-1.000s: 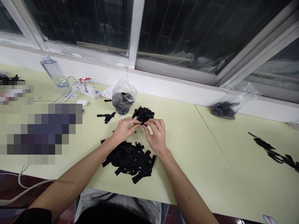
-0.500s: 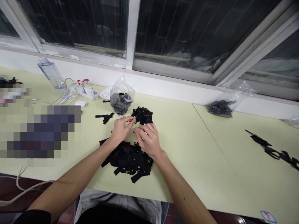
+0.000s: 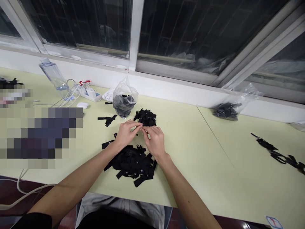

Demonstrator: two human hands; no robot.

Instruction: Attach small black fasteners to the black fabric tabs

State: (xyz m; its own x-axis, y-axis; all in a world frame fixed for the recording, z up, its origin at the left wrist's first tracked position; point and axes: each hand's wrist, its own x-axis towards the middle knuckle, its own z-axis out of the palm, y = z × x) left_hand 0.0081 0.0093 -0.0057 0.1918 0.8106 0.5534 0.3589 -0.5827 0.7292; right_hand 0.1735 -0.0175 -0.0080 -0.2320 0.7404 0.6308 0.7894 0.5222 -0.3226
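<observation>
My left hand (image 3: 127,133) is closed in a pinch, its fingertips meeting those of my right hand (image 3: 154,140), also pinched. Whatever lies between the fingertips is too small to make out. Just beyond the fingers is a small pile of black fabric pieces (image 3: 148,117). A larger heap of black strips (image 3: 133,162), some with small white marks, spreads on the table between my forearms. Two tiny black rings (image 3: 137,145) lie below the fingertips.
Behind my left hand stands a clear bag of black pieces (image 3: 125,103), with loose strips (image 3: 108,120) beside it. A bottle (image 3: 53,74), power strip (image 3: 89,93) and white case (image 3: 82,105) are back left. Another bag (image 3: 226,110) and black straps (image 3: 276,151) lie right.
My hands have come together, the right moving slightly up and its fingertips now touching those of the left. More of the larger heap's upper edge shows.
</observation>
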